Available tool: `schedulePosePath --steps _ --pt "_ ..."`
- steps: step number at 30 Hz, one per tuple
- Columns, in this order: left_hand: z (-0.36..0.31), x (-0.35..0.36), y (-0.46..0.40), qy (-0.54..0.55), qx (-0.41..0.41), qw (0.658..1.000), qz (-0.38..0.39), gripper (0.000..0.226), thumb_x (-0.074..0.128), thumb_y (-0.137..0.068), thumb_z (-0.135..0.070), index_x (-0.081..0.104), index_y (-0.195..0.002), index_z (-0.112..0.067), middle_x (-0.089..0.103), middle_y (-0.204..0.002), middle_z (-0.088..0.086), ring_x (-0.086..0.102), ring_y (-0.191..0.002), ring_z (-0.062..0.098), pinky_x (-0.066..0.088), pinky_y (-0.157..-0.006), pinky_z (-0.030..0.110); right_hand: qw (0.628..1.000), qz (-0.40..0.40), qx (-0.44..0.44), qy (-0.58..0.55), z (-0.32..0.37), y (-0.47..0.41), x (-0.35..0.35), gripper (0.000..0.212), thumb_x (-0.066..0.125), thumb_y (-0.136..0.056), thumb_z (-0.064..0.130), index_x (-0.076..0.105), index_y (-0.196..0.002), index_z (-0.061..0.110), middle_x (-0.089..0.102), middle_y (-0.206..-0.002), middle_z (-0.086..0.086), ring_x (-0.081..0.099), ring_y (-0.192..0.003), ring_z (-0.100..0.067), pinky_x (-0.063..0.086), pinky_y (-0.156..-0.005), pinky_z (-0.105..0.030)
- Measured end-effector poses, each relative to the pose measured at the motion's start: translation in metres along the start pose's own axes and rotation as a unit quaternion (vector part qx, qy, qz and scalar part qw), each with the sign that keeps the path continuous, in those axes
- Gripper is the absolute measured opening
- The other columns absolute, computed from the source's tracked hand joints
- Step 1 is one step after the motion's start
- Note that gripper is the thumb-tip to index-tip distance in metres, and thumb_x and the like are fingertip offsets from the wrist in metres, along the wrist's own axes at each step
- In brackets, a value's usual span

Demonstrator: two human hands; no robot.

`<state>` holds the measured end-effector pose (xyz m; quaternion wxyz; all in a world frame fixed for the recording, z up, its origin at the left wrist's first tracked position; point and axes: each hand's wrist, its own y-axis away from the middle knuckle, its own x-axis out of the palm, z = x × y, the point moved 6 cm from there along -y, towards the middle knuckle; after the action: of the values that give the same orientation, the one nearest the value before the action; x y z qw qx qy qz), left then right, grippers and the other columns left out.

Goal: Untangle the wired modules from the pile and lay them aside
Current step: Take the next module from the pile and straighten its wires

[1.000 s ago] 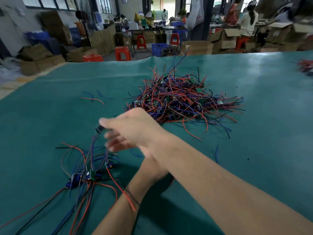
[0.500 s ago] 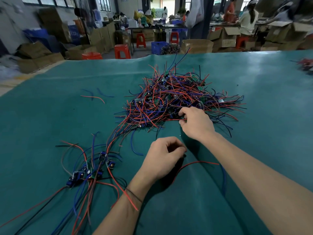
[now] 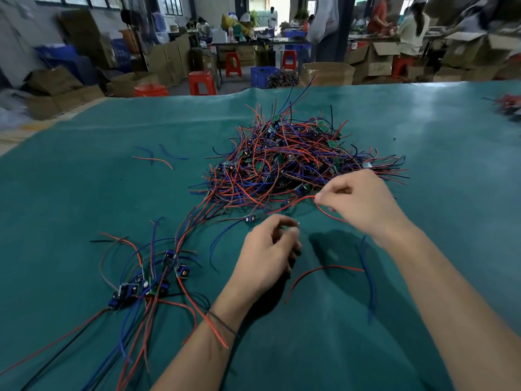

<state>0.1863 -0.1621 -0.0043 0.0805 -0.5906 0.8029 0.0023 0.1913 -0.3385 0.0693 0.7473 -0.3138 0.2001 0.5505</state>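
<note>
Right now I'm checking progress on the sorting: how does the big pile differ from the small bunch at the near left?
The pile is heaped high and knotted; the bunch lies flat and fanned out. The pile holds many modules, the bunch only a few. Both have red and blue wires on the green mat.

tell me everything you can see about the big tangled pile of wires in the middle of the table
The big tangled pile of red, blue and black wires is a loose mound on the green table cover, with small green boards and dark blue modules caught in it. Wire ends stick up and out on all sides. The right hand pinches a red wire at its near edge. Strands trail from it toward the near left.
</note>
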Motion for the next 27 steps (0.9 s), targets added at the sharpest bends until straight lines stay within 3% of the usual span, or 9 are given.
schedulePosePath --steps 4,8,12,15,17,19,22,25,27 --pt "-0.001 -0.003 0.001 0.029 0.0 0.999 -0.029 0.022 0.042 -0.107 -0.026 0.059 -0.1 -0.014 0.07 -0.085 0.011 0.056 -0.053 0.023 0.047 -0.042 0.031 0.968 0.094 0.027 -0.23 0.005 0.038 0.011 0.009 0.079 -0.079 0.008 0.079 -0.07 0.01 0.062 -0.054 -0.002 0.041 -0.043 -0.004 0.031 -0.045 -0.013" --pt "-0.003 -0.004 -0.001 0.044 0.002 0.999 -0.027 0.021 0.044 -0.107 -0.024 0.057 -0.101 -0.009 0.07 -0.071 -0.005 0.059 -0.052 0.012 0.047 -0.044 0.023 0.944 0.204 0.012 -0.26 0.012 0.056 0.036 0.009 0.077 -0.08 -0.005 0.079 -0.074 0.001 0.063 -0.054 -0.002 0.046 -0.043 0.001 0.034 -0.047 -0.007" --pt "-0.003 -0.011 -0.004 0.046 0.006 0.997 -0.054 0.011 0.053 -0.102 -0.012 0.058 -0.109 -0.006 0.074 -0.078 0.002 0.064 -0.067 0.018 0.053 -0.062 0.027 0.928 0.279 0.019 -0.245 0.014 0.064 0.059 0.01 0.078 -0.083 -0.001 0.08 -0.076 0.006 0.065 -0.055 0.0 0.044 -0.041 0.0 0.032 -0.043 -0.011" --pt "-0.002 -0.009 -0.003 0.074 0.003 0.996 -0.049 0.013 0.053 -0.1 -0.001 0.058 -0.111 -0.007 0.069 -0.072 0.002 0.058 -0.05 0.01 0.048 -0.048 0.021 0.948 0.18 0.047 -0.257 0.003 0.055 0.052 0.013 0.078 -0.086 0.014 0.078 -0.072 0.012 0.07 -0.061 -0.007 0.038 -0.038 -0.003 0.029 -0.041 -0.016" --pt "-0.001 -0.008 -0.001 0.073 0.0 0.997 -0.039 0.017 0.055 -0.099 0.001 0.062 -0.107 -0.013 0.069 -0.07 0.003 0.054 -0.044 0.006 0.045 -0.042 0.02 0.967 0.049 0.065 -0.241 -0.01 0.046 0.037 0.016 0.075 -0.088 0.022 0.077 -0.073 0.018 0.072 -0.066 -0.004 0.043 -0.042 -0.004 0.035 -0.049 -0.021" --pt "-0.001 -0.005 -0.001 0.052 0.006 0.998 -0.02 0.023 0.058 -0.097 0.0 0.066 -0.104 -0.021 0.071 -0.071 0.003 0.054 -0.047 0.006 0.045 -0.044 0.019 0.974 -0.027 0.075 -0.211 -0.019 0.043 0.03 0.016 0.074 -0.089 0.035 0.076 -0.076 0.027 0.073 -0.071 0.002 0.052 -0.052 -0.002 0.04 -0.057 -0.025" --pt "-0.003 -0.002 0.0 0.009 0.035 0.999 0.015 0.028 0.063 -0.094 0.0 0.071 -0.098 -0.026 0.07 -0.068 0.006 0.05 -0.048 0.008 0.04 -0.044 0.017 0.965 0.021 0.08 -0.249 -0.016 0.045 0.042 0.015 0.076 -0.086 0.043 0.077 -0.081 0.029 0.071 -0.068 0.005 0.058 -0.057 -0.006 0.041 -0.051 -0.022" --pt "-0.004 -0.004 0.0 -0.011 0.053 0.999 0.007 0.023 0.069 -0.092 -0.007 0.074 -0.097 -0.029 0.067 -0.069 0.02 0.047 -0.049 0.011 0.038 -0.044 0.018 0.961 0.047 0.078 -0.261 -0.012 0.046 0.048 0.003 0.08 -0.085 0.022 0.079 -0.086 0.024 0.074 -0.072 -0.001 0.063 -0.06 -0.009 0.045 -0.049 -0.023" --pt "-0.002 -0.002 -0.001 -0.004 0.04 0.999 0.011 0.022 0.074 -0.088 -0.018 0.072 -0.108 -0.03 0.067 -0.068 0.014 0.049 -0.053 0.013 0.039 -0.046 0.02 0.952 0.025 0.105 -0.288 -0.015 0.044 0.045 0.011 0.076 -0.086 0.008 0.078 -0.085 0.018 0.073 -0.069 -0.001 0.063 -0.057 -0.009 0.046 -0.048 -0.023"
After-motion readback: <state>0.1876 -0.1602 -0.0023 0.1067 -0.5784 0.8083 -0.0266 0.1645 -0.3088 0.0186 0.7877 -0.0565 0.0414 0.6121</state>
